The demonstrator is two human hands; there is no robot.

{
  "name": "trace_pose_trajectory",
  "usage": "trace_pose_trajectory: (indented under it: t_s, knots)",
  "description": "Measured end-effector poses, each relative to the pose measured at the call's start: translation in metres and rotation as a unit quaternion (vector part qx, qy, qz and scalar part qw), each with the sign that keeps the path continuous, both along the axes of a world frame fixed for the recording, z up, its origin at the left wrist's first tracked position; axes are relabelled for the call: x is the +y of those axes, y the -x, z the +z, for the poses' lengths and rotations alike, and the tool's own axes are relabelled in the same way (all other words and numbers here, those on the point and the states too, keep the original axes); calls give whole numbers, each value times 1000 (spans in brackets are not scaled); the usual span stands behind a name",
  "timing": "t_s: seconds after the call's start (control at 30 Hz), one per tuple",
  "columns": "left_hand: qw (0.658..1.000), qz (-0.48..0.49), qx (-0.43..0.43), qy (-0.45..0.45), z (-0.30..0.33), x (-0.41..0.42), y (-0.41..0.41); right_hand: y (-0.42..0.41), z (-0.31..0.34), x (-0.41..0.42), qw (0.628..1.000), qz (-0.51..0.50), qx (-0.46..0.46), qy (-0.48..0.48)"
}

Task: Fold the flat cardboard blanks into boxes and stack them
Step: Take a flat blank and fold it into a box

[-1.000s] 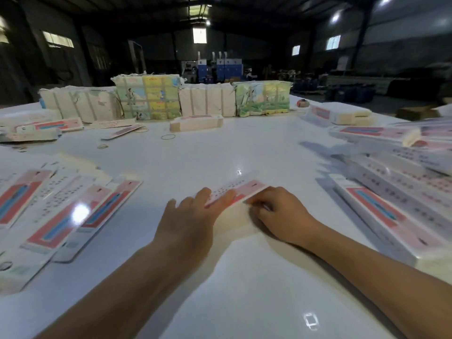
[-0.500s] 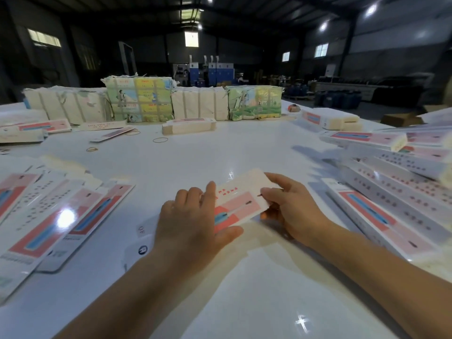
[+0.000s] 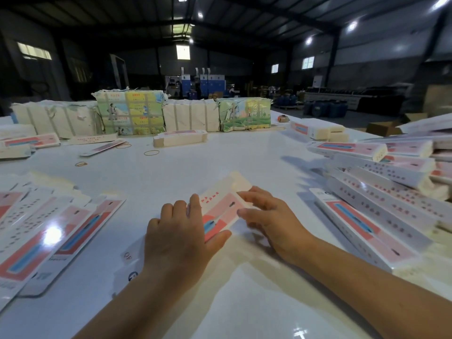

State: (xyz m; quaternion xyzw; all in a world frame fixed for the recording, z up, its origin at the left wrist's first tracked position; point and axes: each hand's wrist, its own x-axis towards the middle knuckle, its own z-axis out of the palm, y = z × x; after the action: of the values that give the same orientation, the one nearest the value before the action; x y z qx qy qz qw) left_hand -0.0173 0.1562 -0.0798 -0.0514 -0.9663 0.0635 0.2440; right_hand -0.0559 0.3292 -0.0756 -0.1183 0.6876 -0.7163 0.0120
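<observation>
**Both hands on one blank**

Your left hand grips the pink cardboard blank at mid-desk, thumb under its near edge. Your right hand pinches its right edge. Flat blanks lie left, folded boxes right on the desk.

Dim hall, bright glossy worktop

Ceiling lamps glare off it; edges bow, far background soft.

I see two bare forearms, no sleeves; left hand and right hand wear no gloves or rings.
</observation>
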Motion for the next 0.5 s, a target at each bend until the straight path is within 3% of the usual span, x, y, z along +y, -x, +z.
trace_pose_trajectory:
  t_s: [0.13, 0.37, 0.5]
  knots:
    - [1000, -16, 3, -10, 3, -2, 0, -1, 5, 4, 996, 55, -57, 50]
    - [991, -58, -55, -111, 6, -14, -1, -3, 7, 11, 992, 65, 94, -59]
    - [972, -98, -83, -199, 12, -15, -3, -3, 2, 8, 992, 9, 90, -83]
